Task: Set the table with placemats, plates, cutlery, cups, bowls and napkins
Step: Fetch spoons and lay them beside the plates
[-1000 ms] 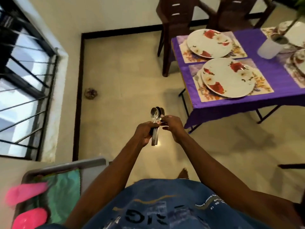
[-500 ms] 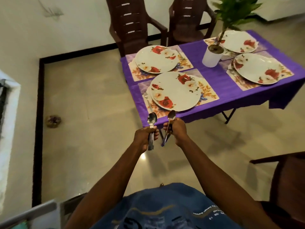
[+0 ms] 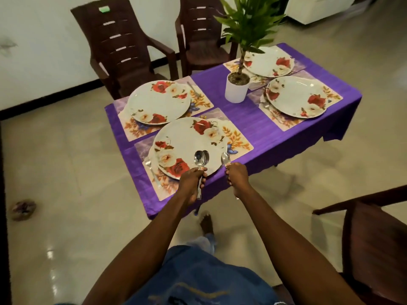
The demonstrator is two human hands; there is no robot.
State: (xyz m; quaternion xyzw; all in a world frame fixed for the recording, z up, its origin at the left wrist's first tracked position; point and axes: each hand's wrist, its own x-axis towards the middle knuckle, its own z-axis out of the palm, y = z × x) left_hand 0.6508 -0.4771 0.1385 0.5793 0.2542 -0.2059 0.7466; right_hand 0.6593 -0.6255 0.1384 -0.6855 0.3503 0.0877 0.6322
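A low table with a purple cloth (image 3: 246, 122) carries several floral placemats, each with a white rose-patterned plate. The nearest plate (image 3: 187, 142) lies on its placemat (image 3: 239, 140) with a fork (image 3: 152, 170) to its left. My left hand (image 3: 193, 183) grips a small bunch of steel spoons (image 3: 200, 158), bowls up, over the near rim of that plate. My right hand (image 3: 236, 176) holds a single spoon (image 3: 225, 159) just right of the plate, above the table's near edge.
A white pot with a green plant (image 3: 236, 89) stands mid-table. Two brown plastic chairs (image 3: 127, 53) sit behind the table, and another chair (image 3: 374, 238) is at my right. My foot (image 3: 207, 223) is on the tiled floor below. A small dark object (image 3: 23, 209) lies at the far left.
I have walked up to the table, which now fills the view. My hands have moved apart, the right one carrying one spoon away from the bunch in the left.
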